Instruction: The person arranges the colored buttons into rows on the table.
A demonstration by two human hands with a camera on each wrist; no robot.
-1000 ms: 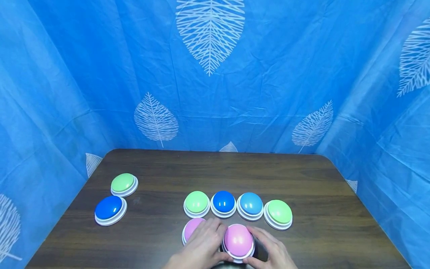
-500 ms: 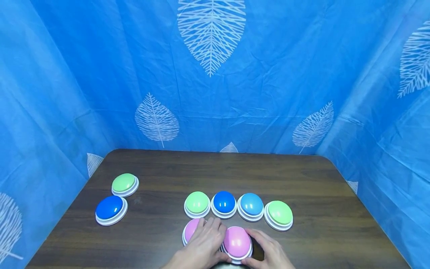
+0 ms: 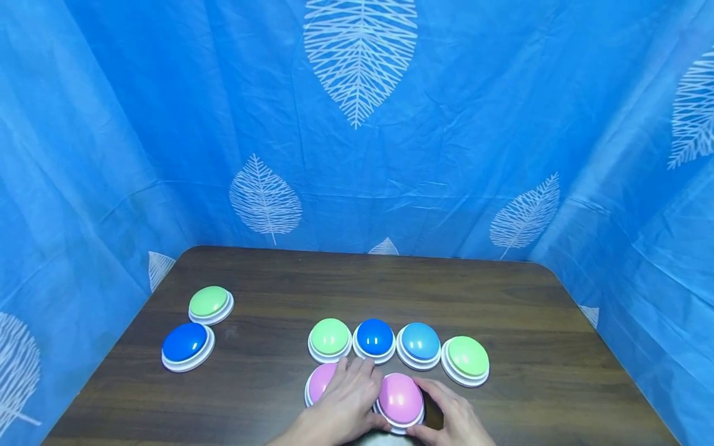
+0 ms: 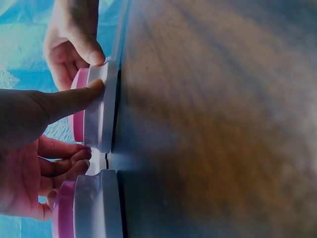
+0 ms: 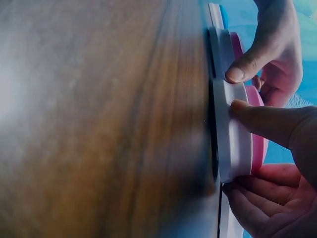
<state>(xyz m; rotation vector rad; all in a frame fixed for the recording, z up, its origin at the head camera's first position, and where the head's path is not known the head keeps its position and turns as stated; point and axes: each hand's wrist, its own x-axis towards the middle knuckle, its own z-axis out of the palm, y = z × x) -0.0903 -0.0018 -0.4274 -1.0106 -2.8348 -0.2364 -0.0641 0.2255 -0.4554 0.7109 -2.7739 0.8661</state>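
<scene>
A pink buzzer button [image 3: 400, 399] on a white round base sits at the table's near middle, between the two hands. My left hand [image 3: 348, 396] grips its left side, thumb on the near rim and fingers reaching round behind. From the right, my right hand [image 3: 454, 414] holds it with the thumb at the near edge and fingers along the far side. Another pink buzzer button [image 3: 320, 381] lies just left, partly covered by my left hand. In the left wrist view, the gripped button's white base [image 4: 101, 119] is right at the tabletop.
Behind the hands runs a row: a light green button [image 3: 329, 337], a dark blue button [image 3: 374, 338], a light blue button [image 3: 420, 342] and another green button [image 3: 467, 358]. At left are a green button [image 3: 209, 302] and a blue button [image 3: 185, 343]. Blue curtains [image 3: 357, 186] enclose the table.
The gripped pink button looks slightly smaller in the head view, having come down closer to the tabletop. Both hands keep their grip, and the head view has shifted a little.
</scene>
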